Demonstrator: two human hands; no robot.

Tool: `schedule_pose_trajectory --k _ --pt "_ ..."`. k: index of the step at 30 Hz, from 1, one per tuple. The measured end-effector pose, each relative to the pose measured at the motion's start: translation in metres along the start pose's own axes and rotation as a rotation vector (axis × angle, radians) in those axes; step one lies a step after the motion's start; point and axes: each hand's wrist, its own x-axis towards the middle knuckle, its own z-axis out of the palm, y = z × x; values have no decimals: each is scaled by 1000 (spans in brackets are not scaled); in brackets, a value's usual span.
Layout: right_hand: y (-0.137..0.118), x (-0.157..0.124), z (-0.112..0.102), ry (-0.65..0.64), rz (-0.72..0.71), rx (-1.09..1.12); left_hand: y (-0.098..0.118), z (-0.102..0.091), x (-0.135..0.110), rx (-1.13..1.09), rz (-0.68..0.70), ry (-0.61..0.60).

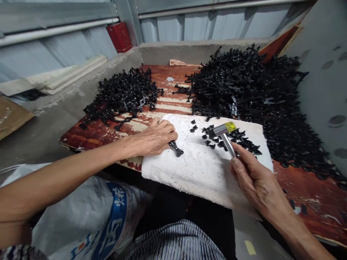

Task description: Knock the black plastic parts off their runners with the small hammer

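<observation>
My left hand (159, 138) is closed over one end of a small black part (176, 148), pressing it down at the left side of a white cloth pad (184, 173). The free end of that part, with round holes, points toward me. In my right hand (252, 177) is a small hammer (222, 130) with a metal handle, a yellow tip on one side and a dark tip on the other. Its head is above the pad, apart from the black part. Several loose black pieces (210, 144) lie on the pad beneath and around the hammer head.
A big heap of black parts (238, 79) covers the table's right and back; a smaller heap (124, 90) lies at left. The worn reddish table (170, 83) meets a low concrete wall (168, 52). A white sack (81, 209) stands at lower left. A red box (119, 37) sits in the far corner.
</observation>
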Motion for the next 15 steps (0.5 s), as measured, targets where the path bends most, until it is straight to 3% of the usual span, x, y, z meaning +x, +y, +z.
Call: schedule_pose_trajectory --k 3,6,11,15 --pt "-9 1 -1 -54 140 180 3 -12 3 -78 -18 -18" --pt "-23 4 2 -126 288 398 17 -27 7 -262 -147 -47" --pt "-44 17 14 -103 281 534 46 -32 17 -821 -297 -128" --pt "-47 21 22 -100 311 644 57 -22 18 -1084 -341 -192"
